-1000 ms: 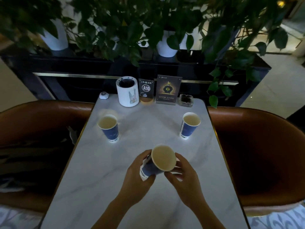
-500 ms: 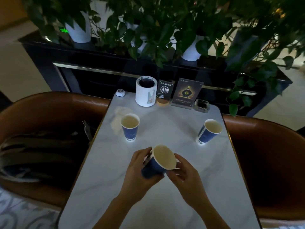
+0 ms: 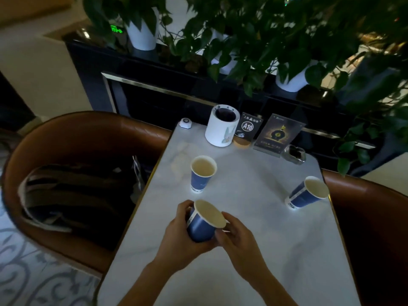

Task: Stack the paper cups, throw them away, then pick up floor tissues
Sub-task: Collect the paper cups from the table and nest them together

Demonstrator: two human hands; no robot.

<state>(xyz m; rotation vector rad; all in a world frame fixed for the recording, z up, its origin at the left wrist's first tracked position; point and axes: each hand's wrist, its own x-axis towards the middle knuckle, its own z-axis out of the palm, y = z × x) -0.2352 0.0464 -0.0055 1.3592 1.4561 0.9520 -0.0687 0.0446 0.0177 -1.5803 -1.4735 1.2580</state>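
Note:
Three blue paper cups with pale insides are on or over the white marble table (image 3: 254, 250). I hold the nearest cup (image 3: 204, 221) tilted above the table, its mouth facing up and right. My left hand (image 3: 178, 237) wraps its body and base from the left. My right hand (image 3: 238, 237) touches its rim and side from the right. A second cup (image 3: 202, 173) stands upright just beyond my hands. The third cup (image 3: 306, 192) stands near the table's right edge.
At the table's far end are a white cylindrical holder (image 3: 221, 125), an A10 sign (image 3: 248, 127), a dark menu card (image 3: 277, 134), an ashtray (image 3: 294, 154) and a small white call button (image 3: 185, 123). Brown leather seats flank the table; the left seat (image 3: 66, 138) holds a dark bag (image 3: 75, 195). Potted plants hang over a dark ledge behind.
My view has swung left, so the table and cups shifted right in frame. The held cup stays between both hands, tipped slightly more to the right. The standing cups have not moved.

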